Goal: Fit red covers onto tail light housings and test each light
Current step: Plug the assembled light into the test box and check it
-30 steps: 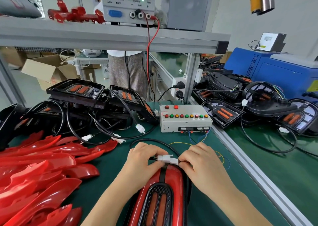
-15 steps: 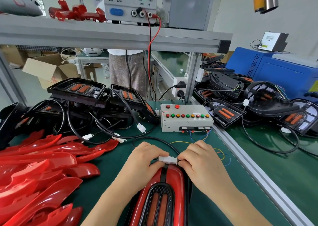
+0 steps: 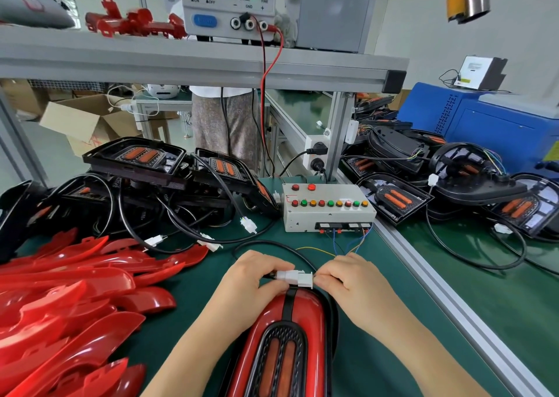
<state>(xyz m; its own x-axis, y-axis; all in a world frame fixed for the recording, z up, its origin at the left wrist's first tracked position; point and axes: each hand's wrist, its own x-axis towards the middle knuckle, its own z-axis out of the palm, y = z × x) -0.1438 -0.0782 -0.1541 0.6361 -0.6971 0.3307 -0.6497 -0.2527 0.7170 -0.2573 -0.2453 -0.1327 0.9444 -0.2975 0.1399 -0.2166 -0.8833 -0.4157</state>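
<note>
A tail light [image 3: 281,345] with its red cover fitted lies on the green mat in front of me, lamps unlit. Just beyond its far end, two white plug connectors [image 3: 295,276] are pushed together. My left hand [image 3: 254,278] pinches the left connector, which ends the light's black cable. My right hand [image 3: 348,284] pinches the right connector with its thin coloured wires, which run toward the white test box [image 3: 328,215] and its row of coloured buttons. Loose red covers [image 3: 69,303] are heaped at the left.
Black housings [image 3: 151,175] with cables are piled behind the covers, and more lie on the right bench [image 3: 484,191]. A power supply [image 3: 230,3] sits on the shelf above, red lead hanging down. An aluminium rail [image 3: 438,287] divides the benches. A person stands behind the bench.
The two white connectors have come together between my fingers and now sit mated. My hands stay above the light's far end. The camera has tilted slightly.
</note>
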